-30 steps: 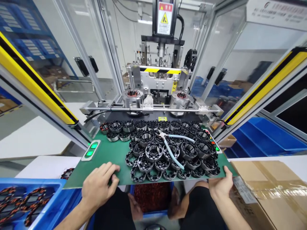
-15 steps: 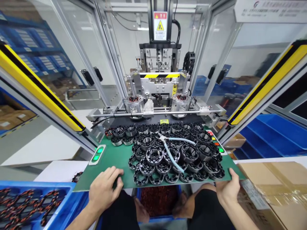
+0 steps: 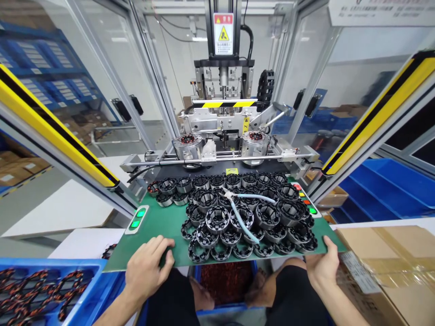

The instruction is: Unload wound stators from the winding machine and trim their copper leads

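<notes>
My left hand rests palm down on the front left edge of the green work surface, fingers curled over the edge. My right hand grips the front right corner of that surface. Between them lie several black ring-shaped stator parts in a heap. Light-blue-handled pliers lie on top of the heap. Behind stands a press machine with two round fixtures, each holding a copper-wound part.
A blue bin of wound parts sits at lower left, a cardboard box at lower right, a blue crate of copper-coloured pieces under the table edge. Yellow light-curtain posts flank the opening. Green buttons sit left of the heap.
The view has shifted slightly upward and forward. Both hands have stayed on the front edge of the green surface. A metal arm on the machine's right side now points up at an angle.
</notes>
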Available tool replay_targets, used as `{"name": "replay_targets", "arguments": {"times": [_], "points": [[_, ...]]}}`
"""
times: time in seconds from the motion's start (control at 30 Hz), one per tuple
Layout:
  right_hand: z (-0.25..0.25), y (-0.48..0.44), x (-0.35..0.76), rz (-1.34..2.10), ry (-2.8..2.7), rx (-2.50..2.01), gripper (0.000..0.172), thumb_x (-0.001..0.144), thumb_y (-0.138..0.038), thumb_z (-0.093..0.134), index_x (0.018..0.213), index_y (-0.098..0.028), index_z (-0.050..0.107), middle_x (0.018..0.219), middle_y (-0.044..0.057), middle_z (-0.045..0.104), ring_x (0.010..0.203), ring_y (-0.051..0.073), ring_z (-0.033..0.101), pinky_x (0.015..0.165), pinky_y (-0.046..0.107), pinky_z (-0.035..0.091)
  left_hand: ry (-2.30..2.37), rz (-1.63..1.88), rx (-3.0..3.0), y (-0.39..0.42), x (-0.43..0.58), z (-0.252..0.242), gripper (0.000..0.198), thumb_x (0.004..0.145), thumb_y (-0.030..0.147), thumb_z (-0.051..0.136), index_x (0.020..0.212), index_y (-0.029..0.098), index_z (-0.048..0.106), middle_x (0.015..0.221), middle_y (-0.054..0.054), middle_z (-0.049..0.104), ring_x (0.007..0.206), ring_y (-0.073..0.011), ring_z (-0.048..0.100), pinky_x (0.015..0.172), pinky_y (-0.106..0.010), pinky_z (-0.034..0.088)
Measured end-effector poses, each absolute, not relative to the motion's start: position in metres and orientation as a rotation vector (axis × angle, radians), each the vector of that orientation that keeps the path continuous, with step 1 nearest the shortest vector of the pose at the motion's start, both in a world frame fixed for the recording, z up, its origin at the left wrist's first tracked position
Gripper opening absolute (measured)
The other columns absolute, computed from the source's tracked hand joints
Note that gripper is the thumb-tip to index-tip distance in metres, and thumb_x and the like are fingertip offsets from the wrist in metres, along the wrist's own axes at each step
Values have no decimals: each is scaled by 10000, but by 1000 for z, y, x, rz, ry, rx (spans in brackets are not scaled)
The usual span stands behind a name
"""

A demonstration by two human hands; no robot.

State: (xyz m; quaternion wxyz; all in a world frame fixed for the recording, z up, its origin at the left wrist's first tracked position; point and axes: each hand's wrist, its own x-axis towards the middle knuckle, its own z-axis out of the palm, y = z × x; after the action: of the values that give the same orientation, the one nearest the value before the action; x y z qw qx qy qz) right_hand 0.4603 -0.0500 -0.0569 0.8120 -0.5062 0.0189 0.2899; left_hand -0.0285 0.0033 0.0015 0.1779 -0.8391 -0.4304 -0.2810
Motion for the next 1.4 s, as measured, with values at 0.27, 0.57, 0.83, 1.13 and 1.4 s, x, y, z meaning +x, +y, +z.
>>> {"name": "replay_targets", "arguments": {"times": [0.27,0.57,0.83,1.13,1.4], "points": [[-58,-51,461,618,33,-1088,435,774,-465,777,1166,-279,801,1278,-31,853,1374,232,727,1246,408,591,-1214,-790,-2354,2,-29,0,171,1104,165,540,1051,245,681,930,-17,738,805,-208,623,775,-342,465],[-64,-51,463,625,28,-1090,489,784,-478,776,1229,-275,798,1313,-33,843,1316,229,745,1151,385,641,-1217,-785,-2369,4,-28,1,166,1104,168,546,1052,238,688,912,-8,725,801,-204,629,774,-341,463],[-63,-52,464,634,8,-1085,475,807,-462,766,1232,-253,792,1326,-12,839,1339,237,737,1194,407,620,-1236,-796,-2365,2,-27,3,169,1095,182,557,1030,243,701,899,-7,732,795,-203,640,774,-343,469],[-62,-52,464,618,-1,-1087,436,801,-454,762,1191,-262,796,1324,-17,848,1382,243,729,1248,432,597,-1248,-771,-2383,1,-29,1,178,1076,139,535,1060,242,679,933,-9,739,807,-208,620,780,-349,460],[-63,-52,464,602,-19,-1079,455,803,-465,768,1206,-257,793,1324,-13,848,1383,252,727,1239,448,610,-1247,-779,-2383,1,-28,2,180,1076,135,538,1044,241,679,903,-1,721,785,-205,600,766,-351,446]]}}
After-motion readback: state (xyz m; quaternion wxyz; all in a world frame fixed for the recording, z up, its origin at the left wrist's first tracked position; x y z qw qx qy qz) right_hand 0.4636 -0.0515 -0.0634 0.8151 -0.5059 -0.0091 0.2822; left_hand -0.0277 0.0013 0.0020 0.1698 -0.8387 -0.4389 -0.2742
